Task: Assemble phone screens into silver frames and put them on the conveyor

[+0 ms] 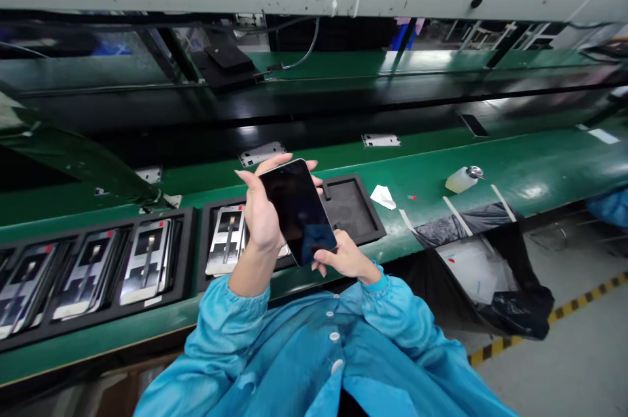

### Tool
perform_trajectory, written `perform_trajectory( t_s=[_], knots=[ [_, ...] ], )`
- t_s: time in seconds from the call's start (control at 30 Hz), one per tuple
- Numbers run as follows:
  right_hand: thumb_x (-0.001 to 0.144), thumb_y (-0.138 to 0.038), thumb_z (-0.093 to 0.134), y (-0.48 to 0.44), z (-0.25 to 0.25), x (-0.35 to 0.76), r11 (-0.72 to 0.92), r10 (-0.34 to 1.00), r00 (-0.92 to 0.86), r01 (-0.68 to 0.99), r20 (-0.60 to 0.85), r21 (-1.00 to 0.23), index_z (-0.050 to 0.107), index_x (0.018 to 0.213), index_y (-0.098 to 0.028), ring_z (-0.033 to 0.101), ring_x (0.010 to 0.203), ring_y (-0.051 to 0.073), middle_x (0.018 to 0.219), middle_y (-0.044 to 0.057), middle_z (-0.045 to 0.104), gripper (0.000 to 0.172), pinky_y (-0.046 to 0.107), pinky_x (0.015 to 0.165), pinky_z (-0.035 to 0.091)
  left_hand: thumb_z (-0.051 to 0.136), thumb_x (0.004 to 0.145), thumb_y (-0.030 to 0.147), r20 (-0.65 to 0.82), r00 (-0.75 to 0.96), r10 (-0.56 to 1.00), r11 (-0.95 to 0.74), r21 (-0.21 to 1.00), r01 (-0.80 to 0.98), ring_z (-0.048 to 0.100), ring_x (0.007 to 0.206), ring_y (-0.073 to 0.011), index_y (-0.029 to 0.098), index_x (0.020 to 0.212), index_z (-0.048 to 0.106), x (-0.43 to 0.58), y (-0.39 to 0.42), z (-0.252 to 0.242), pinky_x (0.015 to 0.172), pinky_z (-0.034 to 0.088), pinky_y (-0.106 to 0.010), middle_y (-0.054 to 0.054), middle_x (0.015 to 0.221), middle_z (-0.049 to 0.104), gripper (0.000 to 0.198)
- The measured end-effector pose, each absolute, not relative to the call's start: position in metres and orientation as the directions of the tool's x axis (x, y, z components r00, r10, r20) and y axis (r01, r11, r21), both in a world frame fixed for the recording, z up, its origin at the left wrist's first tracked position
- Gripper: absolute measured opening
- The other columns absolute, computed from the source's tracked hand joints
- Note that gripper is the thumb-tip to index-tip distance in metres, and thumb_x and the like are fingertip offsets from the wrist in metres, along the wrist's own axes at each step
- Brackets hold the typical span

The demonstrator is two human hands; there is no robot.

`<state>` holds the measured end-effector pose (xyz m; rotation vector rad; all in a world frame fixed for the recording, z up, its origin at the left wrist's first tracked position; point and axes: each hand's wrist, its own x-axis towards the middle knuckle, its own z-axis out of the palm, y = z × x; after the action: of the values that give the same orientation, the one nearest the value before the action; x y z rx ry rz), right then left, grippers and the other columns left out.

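A phone screen [297,211] with a glossy black face is tilted up between my hands, above the bench. My left hand [262,211] wraps around its upper left side, with fingertips showing past the top and right edges. At the lower right corner my right hand [343,256] pinches it, thumb on the glass. Behind and below the screen is a black foam tray [380,234]; its right compartment shows a bare recess. In its left compartment lie silver-backed phone screens [226,240] with flex cables, partly hidden by my left hand.
A second foam tray [192,253] on the left holds stacks of similar screens. Several phone parts lie along the conveyor, including a silver plate [381,141]. A pump bottle [464,179] and crumpled white paper [383,197] are on the right. A black bag [524,273] hangs from the edge.
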<state>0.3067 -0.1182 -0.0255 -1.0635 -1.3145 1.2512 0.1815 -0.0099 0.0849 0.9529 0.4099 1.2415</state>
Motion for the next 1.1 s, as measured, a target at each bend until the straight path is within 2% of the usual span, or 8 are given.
perform_trajectory(
  t_s=[0.1,0.33,0.43,0.57,0.67,0.77,0.93,1.1],
  knots=[
    [0.089,-0.096,0.073,-0.111,-0.035,0.303,0.089,0.992,-0.083,-0.083,0.095,-0.993,0.071,0.059,-0.019,0.057,0.044,0.014,0.047,0.002,0.061,0.082,0.027,0.053,0.052,0.061,0.100,0.091,0.243,0.299,0.923,-0.029,0.817,-0.576,0.086,0.077,-0.0265,0.022,0.114,0.078,0.187,-0.011,0.087,0.066,0.074,-0.039,-0.012,0.101,0.089,0.073],
    [0.080,-0.100,0.078,-0.102,-0.040,0.294,0.117,0.987,-0.085,-0.208,0.137,-0.971,0.078,0.071,-0.019,0.072,0.065,0.019,0.065,0.005,0.073,0.081,0.034,0.074,0.063,0.060,0.105,0.085,0.265,0.208,0.942,-0.093,0.797,-0.597,0.084,0.075,-0.0246,0.021,0.113,0.075,0.219,-0.002,0.082,0.067,0.073,-0.037,-0.011,0.100,0.089,0.066],
    [0.077,-0.093,0.086,-0.098,-0.043,0.300,0.081,0.992,-0.066,-0.298,0.105,-0.951,0.080,0.077,-0.018,0.070,0.063,0.017,0.067,0.004,0.073,0.075,0.033,0.071,0.062,0.056,0.105,0.087,0.198,0.196,0.960,-0.046,0.806,-0.590,0.083,0.073,-0.0236,0.022,0.111,0.075,0.239,0.005,0.077,0.065,0.072,-0.036,-0.010,0.096,0.088,0.067],
    [0.079,-0.091,0.085,-0.091,-0.049,0.321,0.008,0.999,0.044,-0.271,-0.004,-0.962,0.076,0.079,-0.017,0.064,0.051,0.014,0.068,0.003,0.073,0.075,0.030,0.058,0.056,0.043,0.109,0.088,0.116,0.205,0.972,0.024,0.817,-0.576,0.083,0.072,-0.0227,0.022,0.115,0.071,0.269,0.016,0.066,0.065,0.070,-0.033,-0.011,0.098,0.088,0.072],
    [0.082,-0.095,0.077,-0.086,-0.057,0.345,0.018,0.995,0.103,-0.236,-0.007,-0.972,0.075,0.077,-0.018,0.069,0.058,0.017,0.065,0.002,0.071,0.078,0.032,0.068,0.060,0.036,0.110,0.088,0.037,0.283,0.958,0.127,0.833,-0.538,0.084,0.073,-0.0227,0.021,0.119,0.069,0.302,0.038,0.057,0.068,0.071,-0.033,-0.012,0.098,0.087,0.075],
    [0.083,-0.085,0.085,-0.083,-0.067,0.368,0.020,0.989,0.146,-0.187,-0.008,-0.982,0.077,0.077,-0.017,0.069,0.065,0.017,0.066,0.002,0.072,0.069,0.032,0.073,0.058,0.033,0.113,0.085,-0.126,0.334,0.934,0.271,0.859,-0.434,0.083,0.073,-0.0225,0.020,0.124,0.070,0.347,0.078,0.047,0.071,0.071,-0.034,-0.011,0.093,0.085,0.076],
    [0.094,-0.073,0.082,-0.084,-0.077,0.385,0.019,0.986,0.164,-0.144,-0.005,-0.989,0.077,0.075,-0.018,0.067,0.065,0.018,0.065,0.001,0.070,0.058,0.030,0.071,0.054,0.045,0.116,0.074,-0.262,0.303,0.916,0.357,0.877,-0.322,0.083,0.083,-0.0227,0.015,0.126,0.073,0.432,0.150,0.031,0.077,0.071,-0.037,-0.013,0.103,0.082,0.066],
    [0.090,-0.086,0.075,-0.081,-0.075,0.387,0.026,0.995,0.095,-0.179,0.009,-0.984,0.078,0.077,-0.018,0.062,0.056,0.017,0.060,0.001,0.067,0.069,0.029,0.061,0.049,0.073,0.112,0.049,-0.291,0.298,0.909,0.365,0.901,-0.233,0.078,0.101,-0.0223,0.016,0.137,0.072,0.487,0.196,0.014,0.087,0.070,-0.040,-0.011,0.126,0.077,0.041]
  ],
)
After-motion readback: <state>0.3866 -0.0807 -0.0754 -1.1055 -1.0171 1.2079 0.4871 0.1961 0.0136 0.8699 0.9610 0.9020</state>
